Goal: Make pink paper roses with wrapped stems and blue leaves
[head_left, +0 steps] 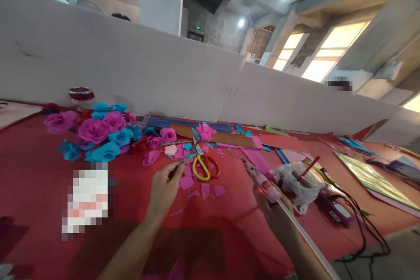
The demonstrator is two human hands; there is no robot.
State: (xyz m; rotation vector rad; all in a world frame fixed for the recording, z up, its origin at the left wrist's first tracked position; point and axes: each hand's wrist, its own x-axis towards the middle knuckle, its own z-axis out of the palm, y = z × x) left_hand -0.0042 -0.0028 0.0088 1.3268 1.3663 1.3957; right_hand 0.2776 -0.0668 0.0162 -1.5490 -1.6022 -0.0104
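Observation:
My left hand (165, 190) is closed in a pinch at the middle of the table. From its fingertips a thin stem with bits of blue paper seems to run up to a pink paper flower (205, 131); the join is hard to make out. Just right of these fingers lie scissors (201, 167) with one yellow and one red handle loop. My right hand (275, 212) is wrapped round a pink glue gun (264, 183), its nozzle pointing away to the upper left. A long pale glue stick (305, 236) sticks out behind, and a small red light glows on the gun.
Pink and blue paper roses (93, 130) are heaped at the left beside a red-lidded jar (81, 96). Pink paper scraps (205, 190) lie around the scissors. At right stand a cup (308, 175) in a plastic bag, a purple device (335, 208) and black cables (364, 223). A white partition (131, 65) closes the back.

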